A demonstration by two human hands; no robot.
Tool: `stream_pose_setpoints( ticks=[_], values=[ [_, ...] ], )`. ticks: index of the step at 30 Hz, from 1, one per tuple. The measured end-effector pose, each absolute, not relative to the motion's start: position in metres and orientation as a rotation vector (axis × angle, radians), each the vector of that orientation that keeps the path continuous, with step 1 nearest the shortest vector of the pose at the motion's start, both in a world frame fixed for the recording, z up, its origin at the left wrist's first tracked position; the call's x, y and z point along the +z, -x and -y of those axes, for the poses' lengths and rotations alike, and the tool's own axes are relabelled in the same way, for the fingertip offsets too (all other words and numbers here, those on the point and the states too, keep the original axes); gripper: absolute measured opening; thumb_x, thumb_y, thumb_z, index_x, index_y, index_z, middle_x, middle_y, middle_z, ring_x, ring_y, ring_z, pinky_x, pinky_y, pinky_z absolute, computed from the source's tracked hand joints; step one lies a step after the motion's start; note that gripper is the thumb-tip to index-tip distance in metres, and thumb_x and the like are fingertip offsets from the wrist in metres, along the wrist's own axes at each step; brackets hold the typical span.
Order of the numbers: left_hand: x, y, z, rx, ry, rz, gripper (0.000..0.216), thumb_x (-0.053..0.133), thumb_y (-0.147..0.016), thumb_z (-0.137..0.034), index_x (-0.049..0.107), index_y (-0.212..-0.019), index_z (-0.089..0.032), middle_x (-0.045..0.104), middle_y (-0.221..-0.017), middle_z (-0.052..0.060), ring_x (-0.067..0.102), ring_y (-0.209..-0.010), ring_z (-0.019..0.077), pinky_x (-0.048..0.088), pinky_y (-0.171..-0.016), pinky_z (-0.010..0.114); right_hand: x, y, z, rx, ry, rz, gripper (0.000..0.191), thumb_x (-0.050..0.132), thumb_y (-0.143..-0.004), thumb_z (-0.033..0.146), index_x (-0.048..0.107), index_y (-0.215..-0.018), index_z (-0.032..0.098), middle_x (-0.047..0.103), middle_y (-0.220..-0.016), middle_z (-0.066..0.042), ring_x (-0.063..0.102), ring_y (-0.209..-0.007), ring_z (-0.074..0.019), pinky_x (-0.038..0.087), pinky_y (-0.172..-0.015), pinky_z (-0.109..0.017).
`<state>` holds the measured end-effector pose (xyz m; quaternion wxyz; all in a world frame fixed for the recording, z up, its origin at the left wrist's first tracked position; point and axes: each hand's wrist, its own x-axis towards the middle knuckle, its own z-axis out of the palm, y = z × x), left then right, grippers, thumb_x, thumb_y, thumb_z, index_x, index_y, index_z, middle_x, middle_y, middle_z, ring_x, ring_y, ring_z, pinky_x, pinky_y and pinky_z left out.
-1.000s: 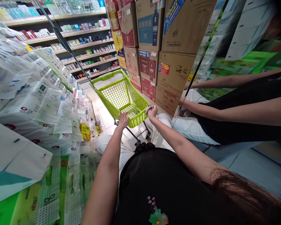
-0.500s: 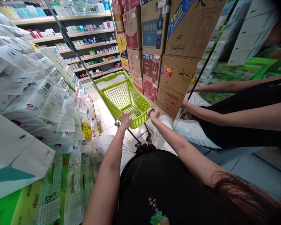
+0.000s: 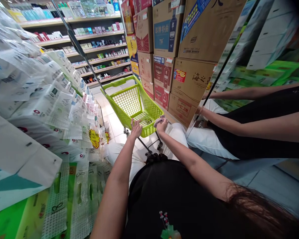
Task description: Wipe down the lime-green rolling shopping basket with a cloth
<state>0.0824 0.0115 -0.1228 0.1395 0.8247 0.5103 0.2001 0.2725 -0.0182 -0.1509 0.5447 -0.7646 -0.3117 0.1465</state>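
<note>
A lime-green basket (image 3: 129, 99) with lattice walls sits on a black wheeled frame (image 3: 146, 147) in front of me. At its near corner, my right hand (image 3: 162, 126) is closed around a small pale greyish cloth (image 3: 158, 121), which lies against the rim. My left hand (image 3: 136, 128) is at the near side of the basket, its fingers stretched and apart with nothing in them. Whether those fingertips touch the rim I cannot tell. The inside of the basket shows its lattice floor.
Stacked cardboard cartons (image 3: 168, 33) stand on the right, beside a mirror (image 3: 239, 109) reflecting my arms. Plastic-wrapped packs (image 3: 47, 99) pile up on the left. Shelves of small boxed goods (image 3: 102, 43) are at the back, and a dark pole (image 3: 76, 43) rises from the basket's left.
My right hand has moved slightly left and down along the basket's corner with the cloth. My left hand has shifted a little right, its fingers still apart. The view has turned slightly.
</note>
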Motion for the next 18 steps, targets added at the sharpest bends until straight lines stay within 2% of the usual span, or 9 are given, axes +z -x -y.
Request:
stream_pose_setpoints(
  ticks=[5, 12, 16, 18],
  values=[
    [-0.125, -0.087, -0.011, 0.608, -2.368, -1.468, 0.046, 0.033, -0.097, -0.028, 0.048, -0.141, -0.021, 0.052, -0.145, 0.016, 0.011, -0.162, 0.0276, 0.005, -0.132, 0.056, -0.133, -0.33, -0.007, 0.324, 1.823, 0.56, 0.034, 0.042, -0.081, 0.006, 0.055, -0.11, 0.018, 0.059, -0.115, -0.015, 0.057, -0.11, -0.0253, 0.045, -0.101, -0.036],
    [-0.126, -0.095, -0.004, 0.616, -2.505, -1.371, 0.046, 0.037, -0.095, -0.023, 0.053, -0.137, -0.028, 0.057, -0.144, 0.012, 0.038, -0.15, 0.0307, 0.001, -0.132, 0.058, -0.155, -0.264, 0.033, 0.375, 1.742, 0.739, 0.04, 0.043, -0.079, 0.007, 0.054, -0.116, 0.019, 0.056, -0.128, -0.017, 0.054, -0.121, -0.0264, 0.042, -0.107, -0.038],
    [-0.121, -0.094, -0.002, 0.597, -2.558, -1.355, 0.052, 0.03, -0.097, -0.023, 0.048, -0.145, -0.021, 0.059, -0.139, 0.016, 0.046, -0.143, 0.0294, 0.001, -0.133, 0.057, -0.148, -0.274, 0.03, 0.37, 1.746, 0.721, 0.033, 0.044, -0.08, 0.007, 0.054, -0.11, 0.017, 0.057, -0.123, -0.017, 0.055, -0.12, -0.0246, 0.043, -0.106, -0.034],
    [-0.119, -0.093, -0.001, 0.585, -2.517, -1.383, 0.054, 0.027, -0.098, -0.024, 0.044, -0.149, -0.019, 0.058, -0.141, 0.016, 0.044, -0.145, 0.0278, 0.004, -0.133, 0.056, -0.14, -0.292, 0.021, 0.364, 1.776, 0.637, 0.033, 0.044, -0.08, 0.007, 0.055, -0.109, 0.016, 0.058, -0.122, -0.017, 0.056, -0.118, -0.0249, 0.044, -0.105, -0.035]
  ],
)
